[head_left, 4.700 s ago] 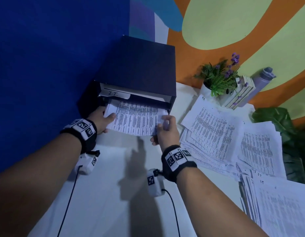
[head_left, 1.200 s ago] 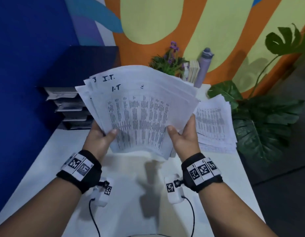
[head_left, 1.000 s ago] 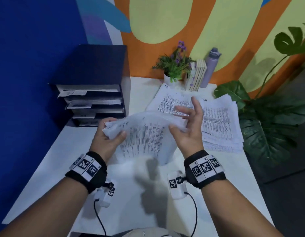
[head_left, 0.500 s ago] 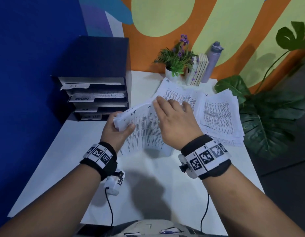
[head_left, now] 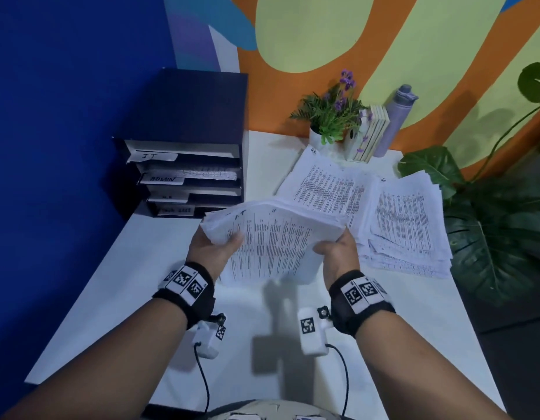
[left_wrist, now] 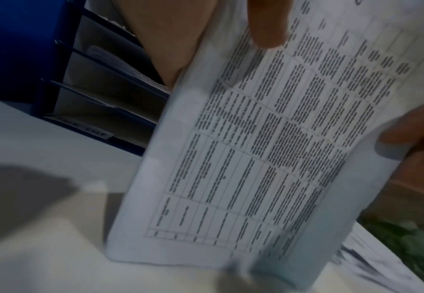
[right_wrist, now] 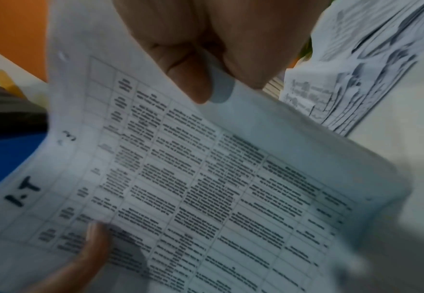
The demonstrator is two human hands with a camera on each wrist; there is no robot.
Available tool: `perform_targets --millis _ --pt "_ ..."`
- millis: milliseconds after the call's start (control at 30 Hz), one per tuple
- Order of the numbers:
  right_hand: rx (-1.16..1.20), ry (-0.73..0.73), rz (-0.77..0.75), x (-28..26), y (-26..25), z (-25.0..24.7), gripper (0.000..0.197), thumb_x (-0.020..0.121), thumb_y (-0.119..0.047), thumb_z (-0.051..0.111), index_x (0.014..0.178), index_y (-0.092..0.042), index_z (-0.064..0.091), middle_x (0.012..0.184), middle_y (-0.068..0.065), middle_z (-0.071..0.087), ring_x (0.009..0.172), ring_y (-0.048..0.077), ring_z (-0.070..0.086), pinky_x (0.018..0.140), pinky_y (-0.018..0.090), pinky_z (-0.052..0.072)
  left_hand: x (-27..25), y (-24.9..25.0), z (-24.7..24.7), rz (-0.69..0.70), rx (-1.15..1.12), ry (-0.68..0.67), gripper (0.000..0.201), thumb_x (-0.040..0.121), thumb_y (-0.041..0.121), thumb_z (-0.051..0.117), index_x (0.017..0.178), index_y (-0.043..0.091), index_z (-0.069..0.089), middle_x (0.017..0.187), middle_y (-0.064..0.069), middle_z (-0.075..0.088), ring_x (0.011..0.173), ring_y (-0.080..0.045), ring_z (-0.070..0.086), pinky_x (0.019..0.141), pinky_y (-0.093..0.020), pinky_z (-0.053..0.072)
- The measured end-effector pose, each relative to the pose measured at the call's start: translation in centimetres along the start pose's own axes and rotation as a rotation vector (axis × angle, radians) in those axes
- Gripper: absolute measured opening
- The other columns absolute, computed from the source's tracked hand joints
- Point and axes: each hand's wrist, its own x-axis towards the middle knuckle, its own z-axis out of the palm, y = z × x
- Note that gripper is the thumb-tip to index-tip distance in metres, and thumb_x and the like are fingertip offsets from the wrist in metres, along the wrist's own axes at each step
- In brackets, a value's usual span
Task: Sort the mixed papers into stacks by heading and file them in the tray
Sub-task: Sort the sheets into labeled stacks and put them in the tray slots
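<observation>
both hands hold one thick stack of i.t. papers (head_left: 277,237) above the middle of the white table (head_left: 117,298), its lower edge down near the tabletop. the left hand (head_left: 212,253) grips the stack's left side, thumb curled over the top sheet by the handwritten heading; the right hand (head_left: 338,253) grips the right side the same way, thumb on the print and fingers tucked behind. the sheets bow backwards at the top, so the stack leans away from the person, long axis running from the person toward the far edge. the filing tray (head_left: 189,177) stands at the far left corner against the blue wall, its open slots facing the person; the top slot is labelled i.t. so the slot lies ahead and to the left of the stack, nearer the left hand, and my guess is the stack must be squared, levelled and led in short edge first. two more paper piles (head_left: 399,219) lie fanned along the table's right edge, unfiled.
</observation>
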Motion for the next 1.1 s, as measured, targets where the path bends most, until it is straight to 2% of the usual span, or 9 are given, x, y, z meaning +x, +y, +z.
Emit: perform_targets --millis 133,300,367,467,633,767,867,1000,1100 --pt "0.084 0.000 -0.006 0.1 -0.1 0.4 0.062 0.071 0.031 0.032 0.105 -0.012 0.059 0.080 -0.003 0.069 0.080 0.021 0.061 0.071 0.033 0.048 0.6 0.4 -0.1 0.044 -0.051 0.061 0.036 0.072 0.020 0.083 0.104 0.022 0.066 0.095 0.007 0.073 0.088 -0.007 0.069 0.068 -0.021 0.055" --pt "0.059 -0.041 0.050 0.1 0.7 0.9 0.088 0.060 0.012 0.048 0.144 -0.014 0.036 0.139 0.012 0.051 0.124 0.034 0.049 0.104 0.049 0.039 0.5 -0.6 -1.0 0.019 0.087 -0.027 0.042 0.073 0.012 0.083 0.102 0.032 0.060 0.098 0.010 0.070 0.091 -0.003 0.065 0.072 -0.022 0.051" --pt "0.092 -0.034 0.052 0.3 0.4 1.2 0.068 0.067 0.018 0.045 0.127 -0.012 0.052 0.111 0.007 0.066 0.100 0.029 0.060 0.084 0.040 0.048 0.5 -0.8 -1.0 -0.013 0.071 -0.004 0.033 0.078 0.015 0.079 0.102 0.029 0.062 0.094 0.013 0.068 0.088 -0.004 0.064 0.070 -0.020 0.048" --pt "0.101 -0.005 0.046 0.6 0.2 1.4 0.054 0.072 0.027 0.034 0.094 -0.015 0.061 0.076 0.001 0.065 0.071 0.022 0.057 0.063 0.030 0.043 0.6 -0.8 -0.8 -0.009 0.035 0.004 0.025 0.081 0.018 0.077 0.100 0.027 0.064 0.091 0.012 0.069 0.086 -0.004 0.064 0.063 -0.017 0.047" --pt "0.052 -0.020 0.041 0.7 0.7 1.7 0.057 0.073 0.028 0.035 0.105 -0.012 0.059 0.083 0.001 0.065 0.074 0.020 0.060 0.063 0.028 0.044 0.6 -1.6 -1.5 -0.049 0.112 -0.033 0.032 0.074 0.032 0.082 0.100 0.033 0.064 0.093 0.013 0.070 0.089 -0.003 0.064 0.077 -0.023 0.051" --pt "0.038 0.004 0.054 1.1 0.3 2.2 0.050 0.069 0.028 0.036 0.083 -0.013 0.061 0.081 0.006 0.063 0.085 0.026 0.054 0.069 0.030 0.043 0.5 -1.6 -1.9 -0.082 0.135 -0.035 0.014 0.085 0.023 0.072 0.091 0.033 0.063 0.091 0.013 0.069 0.086 -0.004 0.064 0.082 -0.029 0.050" --pt "0.030 -0.110 -0.011 0.8 -0.7 3.3 0.049 0.073 0.024 0.042 0.099 -0.012 0.062 0.095 0.007 0.067 0.088 0.025 0.059 0.075 0.033 0.048 0.8 -1.0 -3.0 -0.061 0.141 0.001 0.015 0.088 0.021 0.069 0.097 0.032 0.064 0.095 0.010 0.070 0.090 -0.010 0.066 0.075 -0.026 0.051" --pt "-0.051 -0.298 -0.038 1.0 0.6 5.7 0.034 0.094 0.000 0.052 0.123 -0.016 0.054 0.117 0.007 0.067 0.107 0.028 0.063 0.091 0.045 0.050 1.3 -1.5 -6.4 -0.099 0.118 0.037 0.026 0.086 0.020 0.069 0.109 0.032 0.065 0.108 0.010 0.071 0.103 -0.013 0.065 0.092 -0.038 0.052" --pt "-0.177 -0.257 -0.007 1.3 2.3 8.1 0.031 0.094 -0.005 0.055 0.116 -0.024 0.062 0.111 0.003 0.071 0.104 0.029 0.065 0.092 0.050 0.052 1.0 -2.1 -9.0 -0.173 0.082 0.046 0.030 0.085 0.023 0.071 0.113 0.032 0.063 0.111 0.010 0.070 0.106 -0.013 0.063 0.098 -0.041 0.047"
